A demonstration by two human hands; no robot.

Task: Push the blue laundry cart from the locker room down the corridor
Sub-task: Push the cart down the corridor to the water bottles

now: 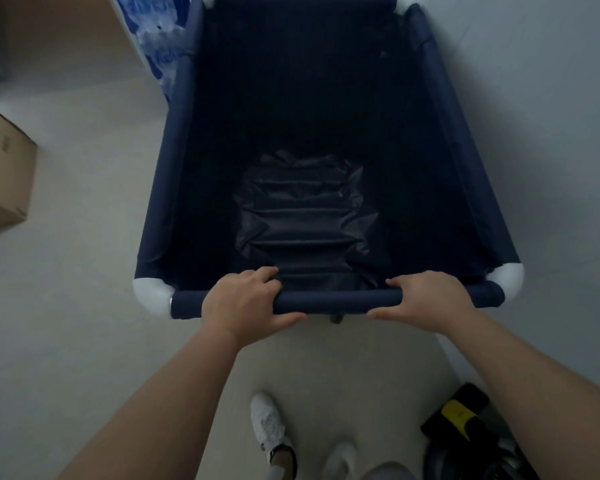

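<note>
We hold the blue laundry cart's (201, 174) near rail, left hand (241, 303) and right hand (430, 301) fingers wrapped round it, open floor (84, 289) left, wall (551, 133) close right.

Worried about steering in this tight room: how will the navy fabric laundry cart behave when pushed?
The navy fabric laundry cart looks empty, just its wrinkled liner, so it is probably light. Its cloth walls would likely flex. With the left hand and right hand spread on the near rail, it should steer evenly.

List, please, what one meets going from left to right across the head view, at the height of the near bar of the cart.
Cardboard box → white corner piece → left hand → right hand → white corner piece.
</note>
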